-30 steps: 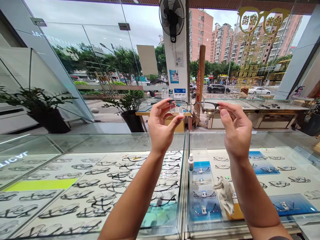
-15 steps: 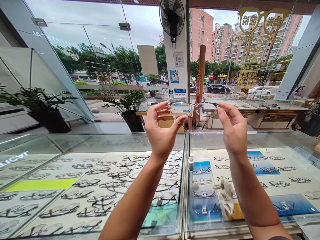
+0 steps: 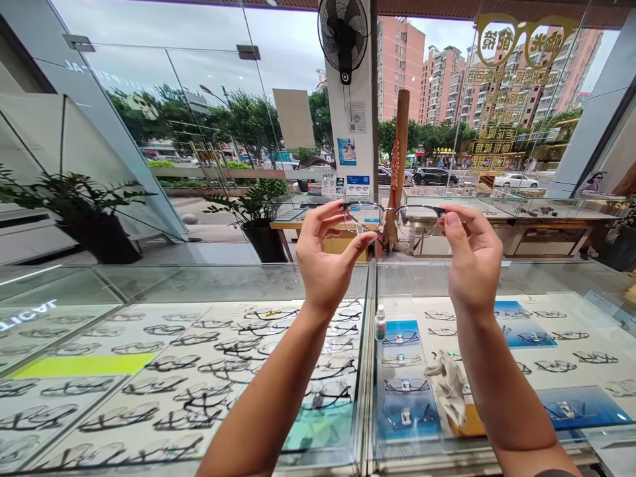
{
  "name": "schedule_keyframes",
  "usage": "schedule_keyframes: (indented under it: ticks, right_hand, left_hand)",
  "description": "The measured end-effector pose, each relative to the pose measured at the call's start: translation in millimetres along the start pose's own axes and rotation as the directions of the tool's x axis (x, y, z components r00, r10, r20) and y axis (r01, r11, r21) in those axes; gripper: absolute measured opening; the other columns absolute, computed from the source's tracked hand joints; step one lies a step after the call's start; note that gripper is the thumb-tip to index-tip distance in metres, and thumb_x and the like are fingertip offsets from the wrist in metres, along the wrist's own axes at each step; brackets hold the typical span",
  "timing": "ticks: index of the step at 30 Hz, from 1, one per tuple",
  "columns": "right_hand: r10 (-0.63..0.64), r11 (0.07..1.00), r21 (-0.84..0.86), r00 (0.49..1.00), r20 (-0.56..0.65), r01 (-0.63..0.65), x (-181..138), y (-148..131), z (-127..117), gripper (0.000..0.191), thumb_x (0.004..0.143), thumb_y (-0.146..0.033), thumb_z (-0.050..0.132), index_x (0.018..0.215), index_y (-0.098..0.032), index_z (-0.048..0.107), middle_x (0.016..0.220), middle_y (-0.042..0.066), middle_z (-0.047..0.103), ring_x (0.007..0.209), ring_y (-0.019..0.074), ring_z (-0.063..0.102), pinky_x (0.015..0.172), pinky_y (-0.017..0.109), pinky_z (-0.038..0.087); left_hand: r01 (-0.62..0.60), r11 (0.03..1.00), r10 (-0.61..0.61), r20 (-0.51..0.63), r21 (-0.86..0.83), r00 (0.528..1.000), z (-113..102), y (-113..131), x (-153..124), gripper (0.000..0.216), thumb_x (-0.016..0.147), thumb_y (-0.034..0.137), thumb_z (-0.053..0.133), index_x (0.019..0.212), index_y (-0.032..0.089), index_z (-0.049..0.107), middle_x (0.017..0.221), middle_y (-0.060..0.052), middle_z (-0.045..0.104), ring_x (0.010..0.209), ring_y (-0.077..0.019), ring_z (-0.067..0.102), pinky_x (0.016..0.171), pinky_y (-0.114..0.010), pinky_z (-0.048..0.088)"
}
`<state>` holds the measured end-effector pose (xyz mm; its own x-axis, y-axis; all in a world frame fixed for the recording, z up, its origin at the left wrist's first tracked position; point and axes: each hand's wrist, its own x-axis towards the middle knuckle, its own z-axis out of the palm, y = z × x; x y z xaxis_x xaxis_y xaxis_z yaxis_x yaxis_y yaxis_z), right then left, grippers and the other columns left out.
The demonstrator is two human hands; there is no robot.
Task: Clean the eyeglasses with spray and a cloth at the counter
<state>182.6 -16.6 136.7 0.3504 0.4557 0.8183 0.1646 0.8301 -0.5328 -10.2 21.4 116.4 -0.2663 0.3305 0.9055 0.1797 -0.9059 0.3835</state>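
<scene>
A pair of eyeglasses with thin metal rims and dark upper corners is held up in front of me, above the display counter. My left hand grips its left end, fingers at the upper corner and thumb near the lower edge of the lens. At the other end, my right hand pinches the right corner between thumb and fingers. Both clear lenses face me, and the temples are mostly hidden. Below, on the glass top, stand a small white spray bottle and a crumpled grey cloth.
Glass display cases spread below my arms, with many eyeglass frames inside. A black fan hangs on the pillar ahead. Potted plants stand near the window, and further glass counters line the far side.
Both hands have moved slightly to the right with the eyeglasses. The lenses now face me more squarely; the bottle and cloth have stayed put.
</scene>
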Motion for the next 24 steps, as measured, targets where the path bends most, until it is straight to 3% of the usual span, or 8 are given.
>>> schedule_keyframes:
  ticks: [8, 13, 24]
  right_hand:
    - [-0.066, 0.997, 0.033, 0.998, -0.015, 0.067, -1.3, -2.8, 2.7, 0.014, 0.092, -0.041, 0.071, 0.098, -0.028, 0.072, 0.098, 0.002, 0.073, 0.095, 0.0186, 0.070, 0.088, 0.036, 0.058]
    - [0.004, 0.986, 0.168, 0.998, 0.068, -0.015, -1.0, 0.2, 2.4, 0.018, 0.093, -0.044, 0.069, 0.101, -0.028, 0.070, 0.105, 0.002, 0.074, 0.099, 0.0183, 0.072, 0.092, 0.037, 0.059]
    - [0.096, 0.961, 0.242, 0.984, 0.153, -0.132, 3.1, 7.8, -0.8, 0.022, 0.093, -0.046, 0.066, 0.105, -0.028, 0.068, 0.108, 0.002, 0.076, 0.097, 0.0189, 0.076, 0.093, 0.039, 0.062]
  left_hand:
    - [-0.098, 0.993, 0.097, -0.013, -0.070, 0.995, 3.8, -8.1, -0.5, 0.063, 0.072, 0.048, 0.094, 0.125, 0.028, 0.067, 0.124, -0.007, 0.070, 0.114, -0.0237, 0.071, 0.098, -0.036, 0.058]
    - [-0.120, 0.990, 0.119, -0.013, -0.078, 0.993, 5.5, -10.5, -0.8, 0.065, 0.071, 0.052, 0.093, 0.125, 0.028, 0.065, 0.123, -0.007, 0.070, 0.115, -0.0244, 0.071, 0.101, -0.039, 0.058]
    - [-0.100, 0.989, 0.102, 0.017, -0.111, 0.995, 7.7, -7.8, 0.0, 0.064, 0.071, 0.050, 0.094, 0.124, 0.030, 0.064, 0.123, -0.006, 0.068, 0.117, -0.0250, 0.070, 0.106, -0.042, 0.058]
